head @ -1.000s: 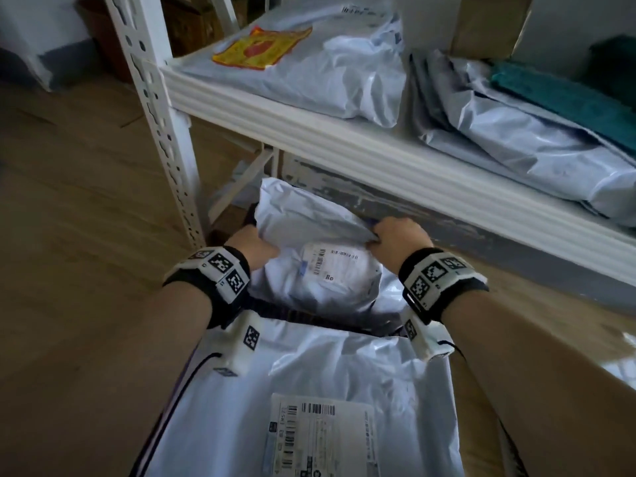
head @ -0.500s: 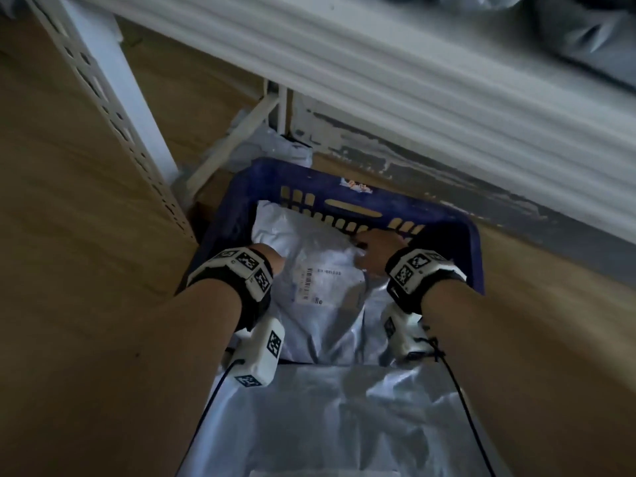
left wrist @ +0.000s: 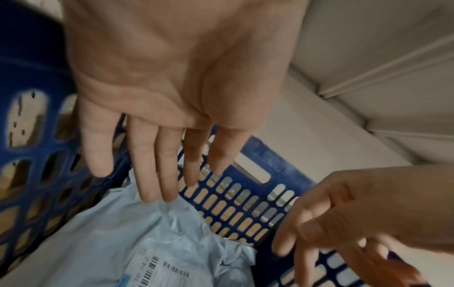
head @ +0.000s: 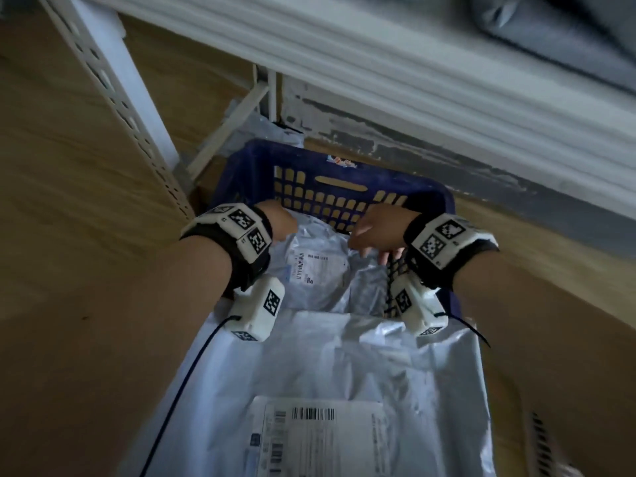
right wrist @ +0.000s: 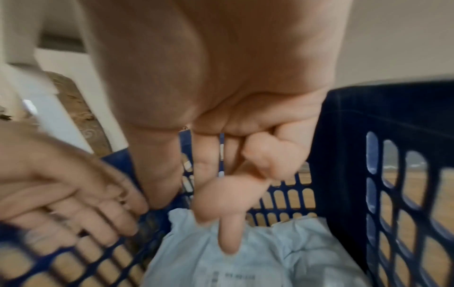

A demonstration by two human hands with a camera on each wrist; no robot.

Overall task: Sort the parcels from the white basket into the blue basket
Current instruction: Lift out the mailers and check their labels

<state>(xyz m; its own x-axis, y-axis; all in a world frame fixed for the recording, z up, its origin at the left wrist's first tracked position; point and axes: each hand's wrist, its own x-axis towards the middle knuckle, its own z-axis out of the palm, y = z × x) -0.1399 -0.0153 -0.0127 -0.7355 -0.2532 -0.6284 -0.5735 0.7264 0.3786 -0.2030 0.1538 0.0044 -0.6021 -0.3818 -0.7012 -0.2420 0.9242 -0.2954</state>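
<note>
A crumpled pale grey plastic mailer parcel [head: 311, 266] with a white barcode label lay inside the dark blue slotted plastic basket [head: 344, 187] on the wooden floor. The left hand [left wrist: 172, 93] hovered above it, fingers straight and spread, holding nothing. The right hand [right wrist: 233, 155] hung loosely curled and empty just over the parcel's far edge.

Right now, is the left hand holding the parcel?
No, the left hand has straight fingers above the parcel in the blue basket.

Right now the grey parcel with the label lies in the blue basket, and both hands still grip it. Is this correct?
Not quite. The grey parcel does lie in the blue basket, but neither hand grips it: the left wrist view shows the left hand with straight fingers above it, and the right hand holds nothing.
</note>
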